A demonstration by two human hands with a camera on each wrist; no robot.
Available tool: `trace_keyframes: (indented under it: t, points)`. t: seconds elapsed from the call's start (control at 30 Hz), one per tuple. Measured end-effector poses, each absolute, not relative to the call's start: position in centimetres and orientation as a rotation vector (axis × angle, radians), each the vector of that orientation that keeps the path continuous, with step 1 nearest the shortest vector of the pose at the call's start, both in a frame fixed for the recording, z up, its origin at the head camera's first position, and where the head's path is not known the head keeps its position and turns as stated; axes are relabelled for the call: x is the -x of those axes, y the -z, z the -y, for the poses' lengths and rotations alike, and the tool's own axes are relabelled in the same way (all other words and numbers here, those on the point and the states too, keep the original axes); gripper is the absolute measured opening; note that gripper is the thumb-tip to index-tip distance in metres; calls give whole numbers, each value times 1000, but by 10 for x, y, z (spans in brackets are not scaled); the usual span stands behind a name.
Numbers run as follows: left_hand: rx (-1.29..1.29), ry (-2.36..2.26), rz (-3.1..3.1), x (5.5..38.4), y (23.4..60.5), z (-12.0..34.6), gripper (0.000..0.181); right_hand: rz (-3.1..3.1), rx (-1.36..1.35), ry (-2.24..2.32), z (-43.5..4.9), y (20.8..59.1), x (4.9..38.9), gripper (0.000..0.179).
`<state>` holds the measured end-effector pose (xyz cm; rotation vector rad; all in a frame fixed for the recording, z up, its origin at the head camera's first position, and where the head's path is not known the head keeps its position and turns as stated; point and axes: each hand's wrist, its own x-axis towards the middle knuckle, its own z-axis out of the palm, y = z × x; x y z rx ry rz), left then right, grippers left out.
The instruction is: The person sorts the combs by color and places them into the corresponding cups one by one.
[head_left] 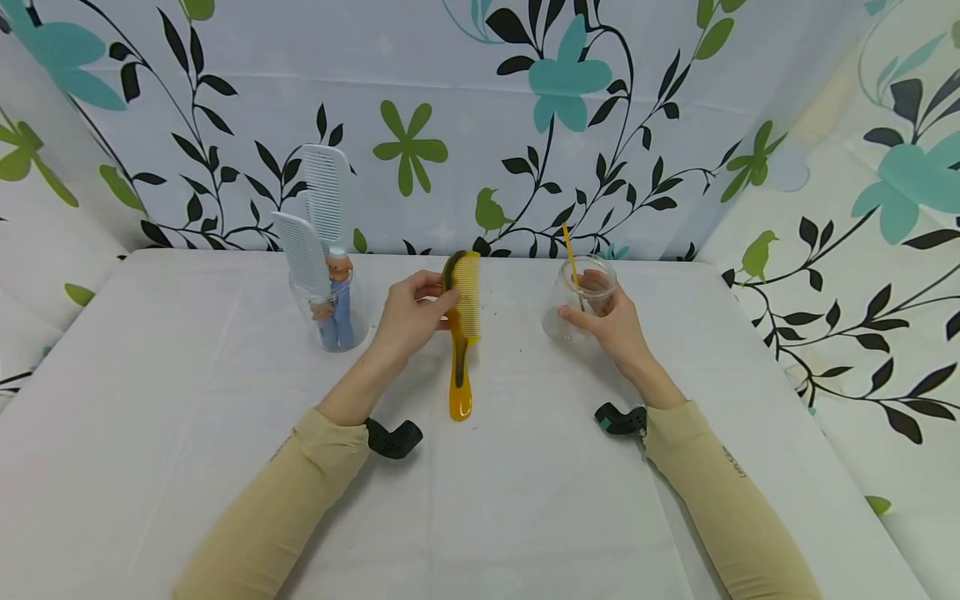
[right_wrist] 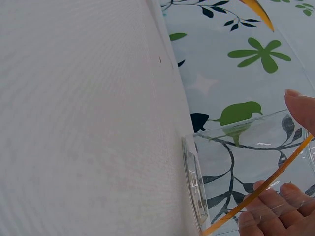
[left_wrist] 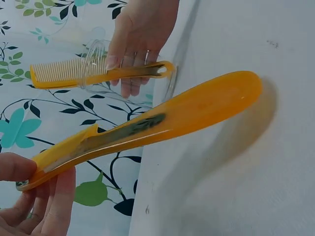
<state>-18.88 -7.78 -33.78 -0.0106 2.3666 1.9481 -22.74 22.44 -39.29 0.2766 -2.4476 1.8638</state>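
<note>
Between thumb and fingers, my left hand (head_left: pixel 408 312) pinches an amber comb (head_left: pixel 468 296) by its toothed end. Its handle, streaked dark, hangs down toward me; in the left wrist view this handle (left_wrist: pixel 206 110) appears large, above the white surface. My right hand (head_left: pixel 621 332) grips a clear jar (head_left: pixel 558 323) around its side. A second amber comb (head_left: pixel 567 243) stands tilted inside that jar, teeth end up, seen edge-on from the head. The left wrist view shows its teeth (left_wrist: pixel 59 73) rising past the rim. In the right wrist view the jar (right_wrist: pixel 231 147) touches the white surface.
At the left, another clear jar (head_left: pixel 300 292) holds two pale combs (head_left: pixel 326 196) with blue handles, teeth end up. A white cloth (head_left: pixel 525 500) covers the table. Behind it hangs a curtain (head_left: pixel 450 67) printed with leaves and flowers. Black wrist devices (head_left: pixel 395 440) sit at both cuffs.
</note>
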Motion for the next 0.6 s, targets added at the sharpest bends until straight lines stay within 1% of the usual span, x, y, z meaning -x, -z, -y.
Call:
trace_keyframes:
  t: [0.6]
  points:
    - [-65,-2246,-2238,192,315,53,30,2455,-261,-1852,-225,394,229,71]
